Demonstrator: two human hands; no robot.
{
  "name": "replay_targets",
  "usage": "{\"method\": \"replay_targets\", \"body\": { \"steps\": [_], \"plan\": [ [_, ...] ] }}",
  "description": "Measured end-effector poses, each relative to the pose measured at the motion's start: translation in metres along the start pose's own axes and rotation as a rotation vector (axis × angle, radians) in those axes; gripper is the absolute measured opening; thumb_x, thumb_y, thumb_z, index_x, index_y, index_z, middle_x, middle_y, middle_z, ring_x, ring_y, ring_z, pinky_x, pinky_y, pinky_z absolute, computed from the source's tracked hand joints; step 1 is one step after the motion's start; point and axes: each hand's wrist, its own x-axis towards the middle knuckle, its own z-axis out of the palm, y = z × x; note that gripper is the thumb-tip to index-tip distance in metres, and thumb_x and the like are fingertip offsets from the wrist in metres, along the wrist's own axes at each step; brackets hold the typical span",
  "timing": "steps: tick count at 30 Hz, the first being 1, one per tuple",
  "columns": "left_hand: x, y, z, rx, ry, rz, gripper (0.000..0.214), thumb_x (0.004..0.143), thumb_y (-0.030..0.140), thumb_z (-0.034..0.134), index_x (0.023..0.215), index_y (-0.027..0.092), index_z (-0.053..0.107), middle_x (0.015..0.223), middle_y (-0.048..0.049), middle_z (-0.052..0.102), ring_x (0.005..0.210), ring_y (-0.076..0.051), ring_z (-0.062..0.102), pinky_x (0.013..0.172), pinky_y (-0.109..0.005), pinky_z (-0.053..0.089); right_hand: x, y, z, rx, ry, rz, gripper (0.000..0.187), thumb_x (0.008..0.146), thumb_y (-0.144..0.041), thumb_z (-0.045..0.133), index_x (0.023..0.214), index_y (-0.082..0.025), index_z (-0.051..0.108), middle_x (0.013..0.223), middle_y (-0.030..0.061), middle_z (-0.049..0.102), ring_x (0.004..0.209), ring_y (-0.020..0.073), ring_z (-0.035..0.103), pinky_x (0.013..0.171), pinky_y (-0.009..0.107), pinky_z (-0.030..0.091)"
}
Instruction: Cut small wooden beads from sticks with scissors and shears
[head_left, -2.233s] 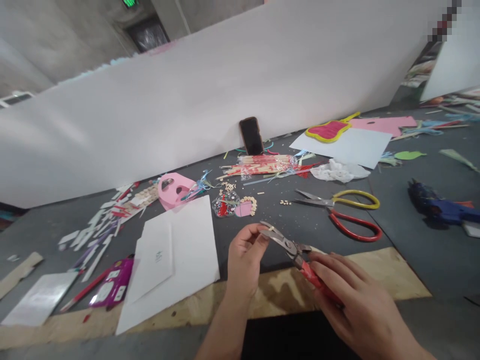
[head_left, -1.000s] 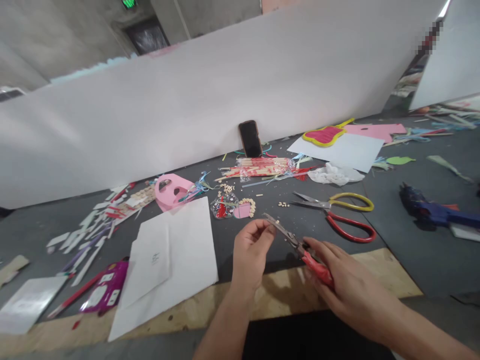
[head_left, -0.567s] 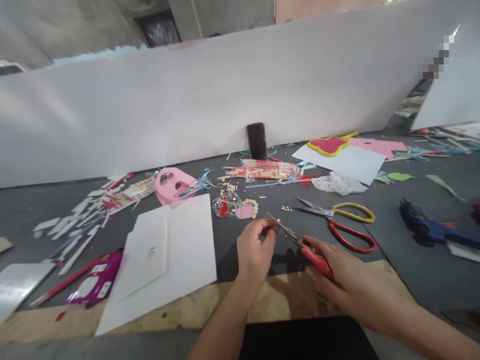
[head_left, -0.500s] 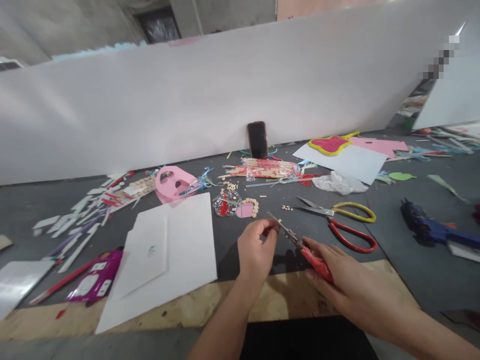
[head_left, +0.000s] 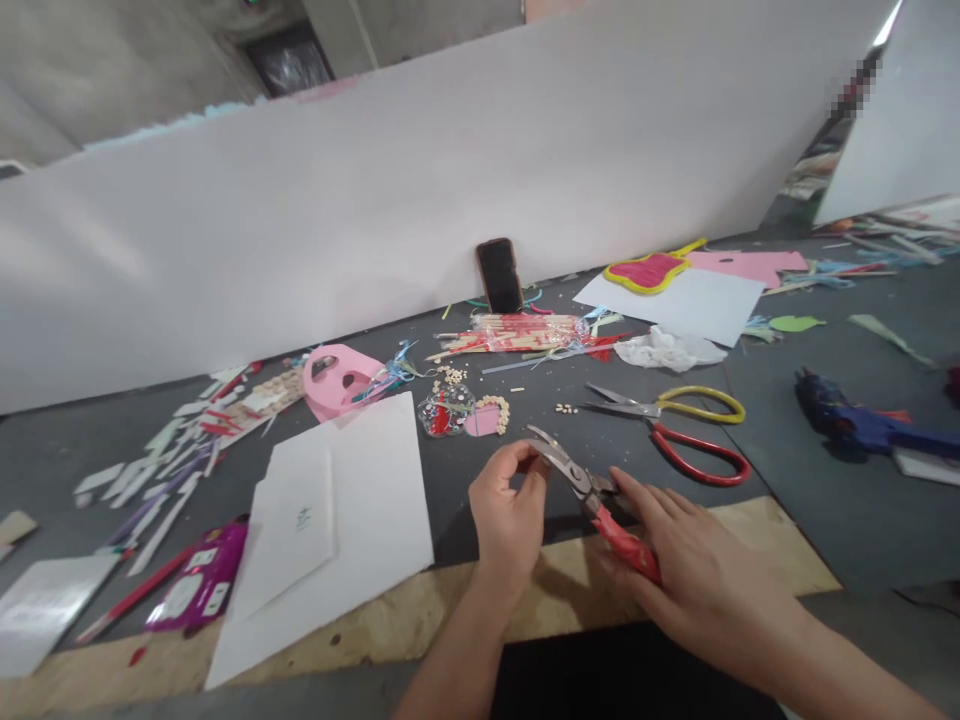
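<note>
Grey cluttered table (head_left: 825, 520), white partition (head_left: 375, 220) behind, concrete wall (head_left: 112, 60).

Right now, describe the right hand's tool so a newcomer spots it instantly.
At the near plywood edge of the grey table, the right hand grips red-handled pliers, jaws pointing at the left hand. Unlike the scissors lying beyond, they have no finger loops.

The right hand (head_left: 697, 570) grips red-handled pliers (head_left: 592, 497), tips meeting the left hand (head_left: 506, 505).
</note>
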Motion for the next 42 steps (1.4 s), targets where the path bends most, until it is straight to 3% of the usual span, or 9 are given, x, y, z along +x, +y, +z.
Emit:
{"method": "replay_targets", "body": {
  "steps": [7, 12, 17, 21, 24, 29, 33, 37, 42],
  "plan": [
    [-0.006, 0.001, 0.001, 0.052, 0.016, 0.019, 0.012, 0.082, 0.025, 0.058, 0.079, 0.019, 0.068, 0.072, 0.0000, 0.067, 0.068, -0.015, 0.059, 0.066, -0.024, 0.045, 0.002, -0.002, -0.001, 0.051, 0.036, 0.050, 0.046, 0.081, -0.038, 0.052, 0.116, -0.009, 0.057, 0.103, 0.0162, 0.071, 0.090, 0.0293, 0.067, 0.075, 0.044, 0.050],
    [-0.007, 0.002, 0.003, 0.164, 0.080, 0.127, 0.015, 0.083, 0.031, 0.060, 0.082, 0.020, 0.071, 0.079, -0.0022, 0.070, 0.074, -0.017, 0.061, 0.071, -0.026, 0.046, 0.003, -0.004, -0.005, 0.092, 0.011, 0.054, 0.023, 0.079, -0.025, 0.047, 0.095, -0.016, 0.062, 0.076, 0.0075, 0.070, 0.066, 0.0237, 0.064, 0.062, 0.038, 0.046],
    [-0.002, 0.000, 0.001, 0.188, 0.107, 0.061, 0.021, 0.083, 0.039, 0.060, 0.084, 0.020, 0.070, 0.080, -0.0032, 0.071, 0.074, -0.017, 0.063, 0.072, -0.026, 0.047, 0.006, 0.004, 0.002, 0.126, 0.048, 0.025, 0.036, 0.085, -0.022, 0.044, 0.118, -0.015, 0.057, 0.101, 0.0111, 0.068, 0.089, 0.0253, 0.064, 0.072, 0.039, 0.049],
    [0.004, -0.004, -0.006, 0.142, 0.053, -0.067, 0.026, 0.081, 0.043, 0.061, 0.084, 0.019, 0.069, 0.069, -0.0015, 0.068, 0.065, -0.016, 0.061, 0.064, -0.025, 0.046, 0.006, 0.014, 0.008, 0.188, -0.002, 0.049, 0.029, 0.085, -0.016, 0.043, 0.105, -0.016, 0.063, 0.090, 0.0094, 0.067, 0.082, 0.0224, 0.064, 0.072, 0.036, 0.052],
    [0.005, -0.009, -0.010, 0.149, 0.033, -0.074, 0.023, 0.080, 0.041, 0.063, 0.083, 0.019, 0.068, 0.067, -0.0005, 0.067, 0.064, -0.016, 0.060, 0.064, -0.025, 0.045, 0.004, 0.019, 0.006, 0.248, 0.024, 0.083, 0.027, 0.087, -0.018, 0.044, 0.105, -0.019, 0.063, 0.090, 0.0078, 0.065, 0.080, 0.0194, 0.063, 0.071, 0.032, 0.052],
    [0.006, -0.022, -0.007, 0.469, -0.155, 0.141, 0.011, 0.081, 0.025, 0.060, 0.075, 0.023, 0.070, 0.071, -0.0020, 0.069, 0.067, -0.018, 0.059, 0.064, -0.027, 0.039, 0.002, 0.024, 0.000, 0.340, 0.079, 0.145, 0.024, 0.088, -0.024, 0.044, 0.103, -0.022, 0.063, 0.083, 0.0051, 0.066, 0.077, 0.0192, 0.065, 0.068, 0.031, 0.053],
    [0.009, -0.028, -0.003, 0.535, -0.178, 0.154, 0.010, 0.077, 0.017, 0.062, 0.075, 0.023, 0.070, 0.070, -0.0034, 0.066, 0.068, -0.020, 0.057, 0.066, -0.028, 0.038, -0.002, 0.023, -0.004, 0.488, 0.058, 0.200, 0.015, 0.088, -0.029, 0.045, 0.088, -0.024, 0.060, 0.078, 0.0011, 0.068, 0.071, 0.0179, 0.065, 0.063, 0.027, 0.053],
    [0.000, -0.020, -0.003, 0.426, -0.203, 0.082, 0.016, 0.078, 0.017, 0.061, 0.091, 0.022, 0.070, 0.088, -0.0060, 0.068, 0.074, -0.019, 0.058, 0.072, -0.030, 0.042, -0.004, 0.017, -0.010, 0.651, 0.028, 0.310, 0.017, 0.089, -0.035, 0.045, 0.081, -0.024, 0.057, 0.068, -0.0020, 0.064, 0.058, 0.0151, 0.060, 0.051, 0.024, 0.049],
    [-0.030, -0.005, 0.015, -0.049, -0.540, -0.199, 0.031, 0.087, 0.037, 0.055, 0.110, 0.018, 0.064, 0.100, -0.0104, 0.070, 0.083, -0.020, 0.064, 0.071, -0.028, 0.048, -0.001, 0.009, -0.011, 0.915, 0.073, 0.390, 0.020, 0.087, -0.040, 0.049, 0.085, -0.022, 0.058, 0.075, 0.0012, 0.065, 0.070, 0.0186, 0.064, 0.058, 0.026, 0.054]
  ]
}}
